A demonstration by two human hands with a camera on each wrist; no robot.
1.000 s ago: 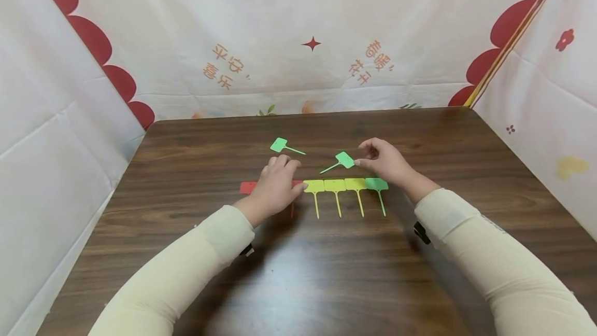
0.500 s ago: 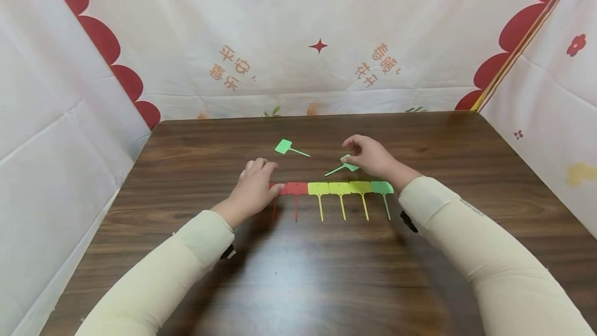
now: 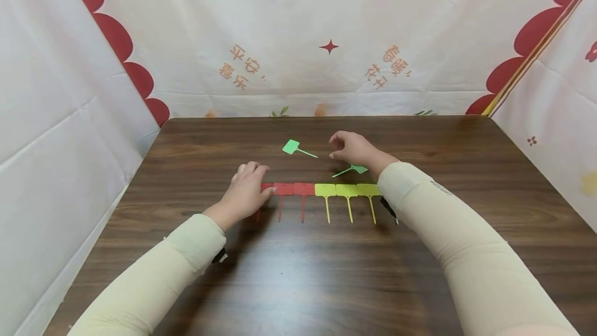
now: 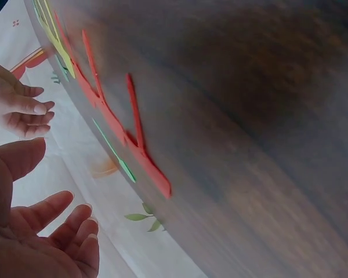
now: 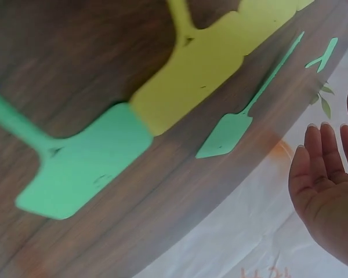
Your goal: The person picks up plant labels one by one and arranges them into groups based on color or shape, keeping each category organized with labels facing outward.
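A row of T-shaped plant labels lies edge to edge on the table: red labels point(image 3: 304, 189) on the left, yellow labels point(image 3: 346, 190) in the middle, and a green label point(image 5: 93, 165) at the right end, which my right sleeve hides in the head view. My left hand point(image 3: 244, 188) is over the leftmost red label, fingers loosely bent and holding nothing. Beyond the row, my right hand point(image 3: 353, 148) hovers with relaxed fingers, nothing in them. It partly covers a loose green label point(image 3: 358, 169). Left of its fingertips lies another loose green label point(image 3: 291, 147).
The brown wood-grain table point(image 3: 289, 284) runs back to a white printed cloth point(image 3: 289, 30). More cloth hangs at the left and right sides. A small black device point(image 3: 388, 209) shows under the right sleeve.
My right hand has moved left, past the nearer loose green label, which stays on the table. My left hand has slid left along the row, uncovering red labels.
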